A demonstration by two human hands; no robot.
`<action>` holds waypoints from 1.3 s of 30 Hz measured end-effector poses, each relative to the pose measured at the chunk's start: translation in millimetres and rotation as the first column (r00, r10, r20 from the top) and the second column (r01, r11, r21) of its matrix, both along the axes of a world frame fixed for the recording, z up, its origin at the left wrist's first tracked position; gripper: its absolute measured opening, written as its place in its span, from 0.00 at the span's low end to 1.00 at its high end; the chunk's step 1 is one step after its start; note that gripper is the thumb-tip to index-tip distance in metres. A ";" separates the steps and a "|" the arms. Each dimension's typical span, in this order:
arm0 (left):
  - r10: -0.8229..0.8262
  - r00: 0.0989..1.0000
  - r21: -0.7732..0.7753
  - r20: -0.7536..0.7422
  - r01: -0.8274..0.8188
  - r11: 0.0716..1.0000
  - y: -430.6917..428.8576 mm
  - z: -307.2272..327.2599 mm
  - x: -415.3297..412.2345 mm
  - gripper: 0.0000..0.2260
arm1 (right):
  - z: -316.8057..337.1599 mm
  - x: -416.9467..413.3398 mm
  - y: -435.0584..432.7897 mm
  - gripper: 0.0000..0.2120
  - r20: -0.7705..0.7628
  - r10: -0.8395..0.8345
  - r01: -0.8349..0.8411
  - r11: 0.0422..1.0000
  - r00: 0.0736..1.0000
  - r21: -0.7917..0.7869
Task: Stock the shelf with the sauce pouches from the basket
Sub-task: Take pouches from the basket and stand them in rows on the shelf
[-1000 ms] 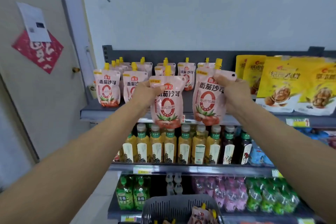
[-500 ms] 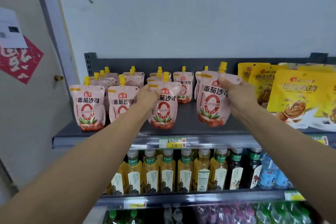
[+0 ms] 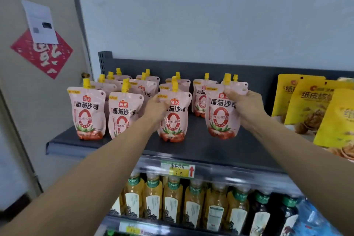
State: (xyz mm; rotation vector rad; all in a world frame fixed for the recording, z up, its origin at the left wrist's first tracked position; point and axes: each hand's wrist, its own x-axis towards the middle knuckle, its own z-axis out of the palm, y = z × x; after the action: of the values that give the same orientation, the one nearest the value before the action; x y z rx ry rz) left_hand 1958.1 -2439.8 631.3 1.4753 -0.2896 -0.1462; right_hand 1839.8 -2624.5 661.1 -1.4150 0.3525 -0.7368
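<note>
Two pouches [image 3: 89, 113] stand free at the shelf's [image 3: 210, 147] left front, more ranked behind. Next, the left hand [image 3: 156, 105] pinches a third pouch [image 3: 173, 120] by its upper corner, base seemingly on the shelf; the right hand [image 3: 247, 103] grips a fourth pouch [image 3: 222, 117] likewise. Released off-balance, either soft pouch could topple forward or knock its neighbours; the basket is out of view.

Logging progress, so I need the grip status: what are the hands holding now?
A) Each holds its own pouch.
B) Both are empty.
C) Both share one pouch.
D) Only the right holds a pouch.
A: the left hand pinches the top of one sauce pouch, and the right hand grips the top of a second sauce pouch.
</note>
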 end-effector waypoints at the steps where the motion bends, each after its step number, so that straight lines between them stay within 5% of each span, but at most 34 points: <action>1: 0.000 1.000 0.003 0.007 0.000 1.000 -0.6 -0.5 0.6 0.13 | -0.9 6.0 -2.6 0.06 -0.010 0.009 -0.009 1.000 1.000 -0.002; 6: -0.024 0.999 0.008 -0.029 0.024 1.000 -0.1 -10.4 3.3 0.14 | -9.3 32.2 -12.2 0.03 -0.072 0.009 -0.009 1.000 0.997 0.005; 10: -0.050 0.998 0.180 -0.045 0.057 0.982 2.8 -29.7 2.8 0.23 | -15.5 47.5 -14.1 0.03 -0.075 0.057 -0.054 0.998 0.996 0.040; 13: -0.035 0.999 0.249 -0.024 0.040 0.968 3.5 -34.8 3.7 0.24 | -22.5 53.5 -15.5 0.11 -0.092 0.095 -0.089 0.993 0.991 0.074; 17: -0.040 0.999 0.239 -0.004 0.040 0.970 3.2 -34.2 11.7 0.23 | -27.6 55.0 -22.5 0.07 -0.104 0.146 -0.140 0.988 0.984 0.066; 25: -0.059 0.998 0.204 -0.014 0.061 0.977 0.2 -36.4 24.0 0.22 | -52.8 43.5 -33.6 0.21 -0.316 0.226 -0.269 0.958 0.921 -0.101; 39: -0.053 0.998 0.257 -0.024 0.057 0.965 2.6 -32.1 22.0 0.21 | -54.0 89.3 -35.2 0.23 -0.339 0.109 -0.182 0.965 0.934 -0.191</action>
State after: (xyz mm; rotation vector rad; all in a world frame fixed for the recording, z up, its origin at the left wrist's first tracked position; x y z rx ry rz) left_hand 1980.1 -2437.2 599.2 1.7237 -0.3068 -0.2482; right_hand 1929.2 -2659.7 607.1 -1.7596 0.4256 -0.4259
